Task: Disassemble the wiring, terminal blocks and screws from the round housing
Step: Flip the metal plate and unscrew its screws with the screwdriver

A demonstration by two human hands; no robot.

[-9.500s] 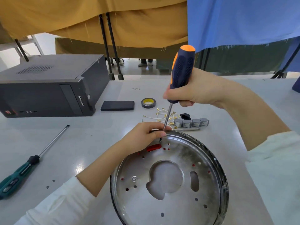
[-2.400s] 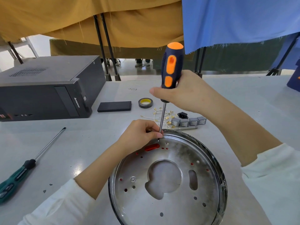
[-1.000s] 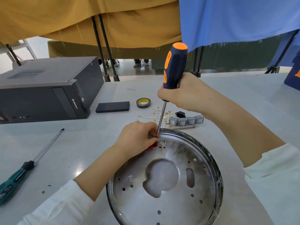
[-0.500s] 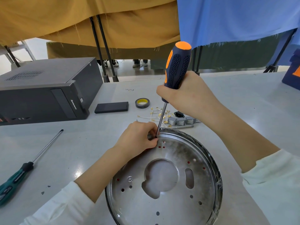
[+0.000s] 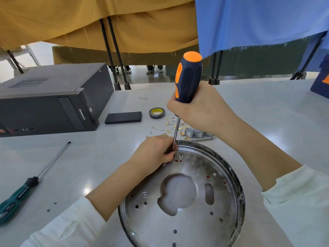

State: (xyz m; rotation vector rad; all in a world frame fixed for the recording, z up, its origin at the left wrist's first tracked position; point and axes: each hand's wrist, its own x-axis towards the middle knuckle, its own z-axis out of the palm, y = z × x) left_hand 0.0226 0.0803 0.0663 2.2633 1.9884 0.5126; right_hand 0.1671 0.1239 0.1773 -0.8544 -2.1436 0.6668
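Inside housing (image 5: 222,207): screwdriver (image 5: 188,81) tip.

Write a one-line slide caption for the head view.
Right hand drives an orange-and-navy screwdriver at the round housing rim while the left hand steadies its shaft.

Crowded far rim, open near side

Wires (image 5: 171,128), terminal blocks (image 5: 195,133) and, seemingly, loose screws (image 5: 151,132) clutter the table (image 5: 99,157) just beyond the round housing (image 5: 185,220); a green screwdriver (image 5: 26,186) lies well left.

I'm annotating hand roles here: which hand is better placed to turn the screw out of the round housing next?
Right. The right hand already grips the screwdriver, its shaft running down to the round housing; the left hand only steadies the tip.
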